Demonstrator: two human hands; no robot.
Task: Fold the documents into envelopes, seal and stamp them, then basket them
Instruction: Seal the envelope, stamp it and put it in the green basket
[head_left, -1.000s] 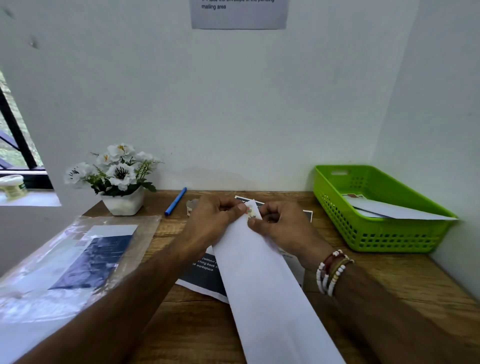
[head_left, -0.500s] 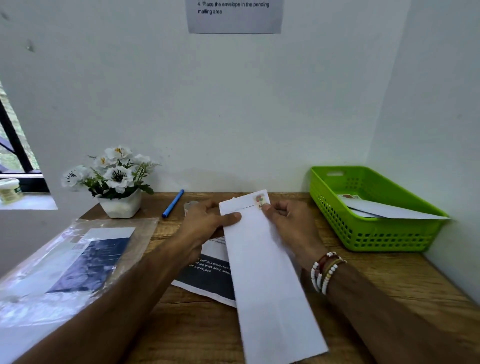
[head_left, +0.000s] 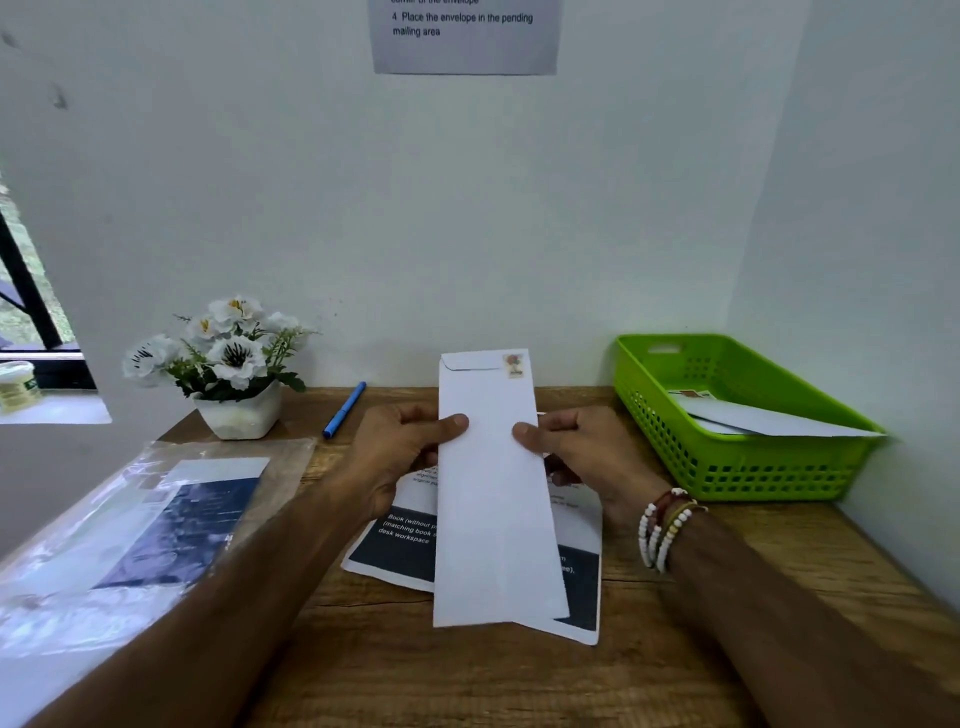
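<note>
Envelope (head_left: 488, 493) has come up off the surface (head_left: 415, 675), stamp (head_left: 513, 365) beyond the fingers (head_left: 452, 423), left hand (head_left: 400, 452) and right hand (head_left: 582, 452) both pinching its edges, so keep it flat heading into the basket (head_left: 737, 470).

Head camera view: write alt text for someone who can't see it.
The left hand and right hand hold a stamped white envelope over a printed sheet on a wooden desk. A green basket holding envelopes sits at right.
</note>
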